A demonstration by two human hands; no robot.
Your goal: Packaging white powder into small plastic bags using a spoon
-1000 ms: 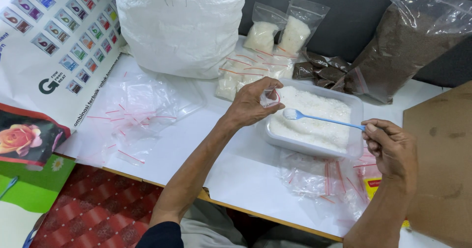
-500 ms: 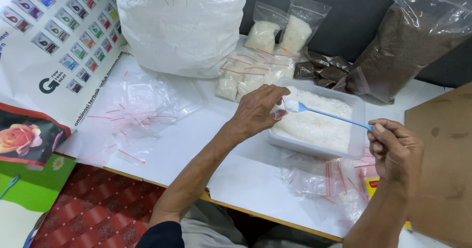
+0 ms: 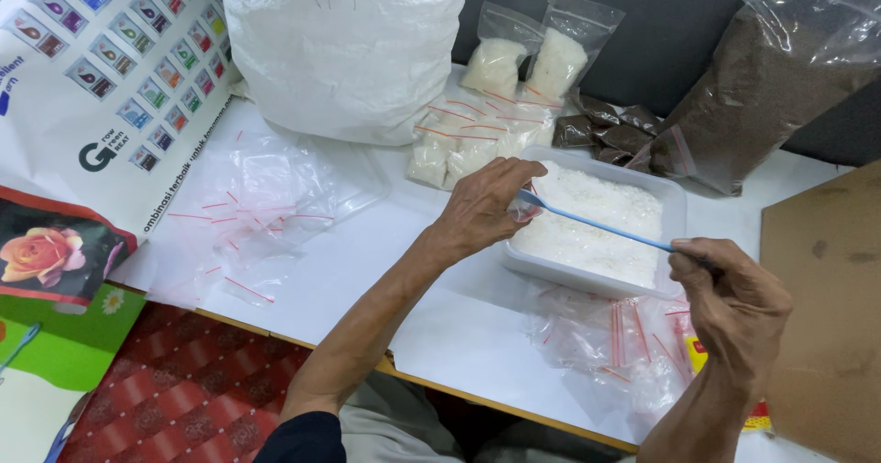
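My left hand pinches a small clear zip bag at the near-left edge of a white plastic tub filled with white granules. My right hand grips the end of a long blue spoon. The spoon's bowl reaches across the tub to the mouth of the small bag, right by my left fingers. Whether granules lie on the spoon is hidden by my fingers.
A heap of empty clear zip bags with red strips lies left; more bags lie below the tub. Behind stand a big white sack, filled white packets, small brown packets, a large brown-filled bag. Cardboard sits right.
The spoon's bowl has travelled left from the middle of the tub to the small bag at my left fingers. My left hand has lowered slightly toward the tub's edge.
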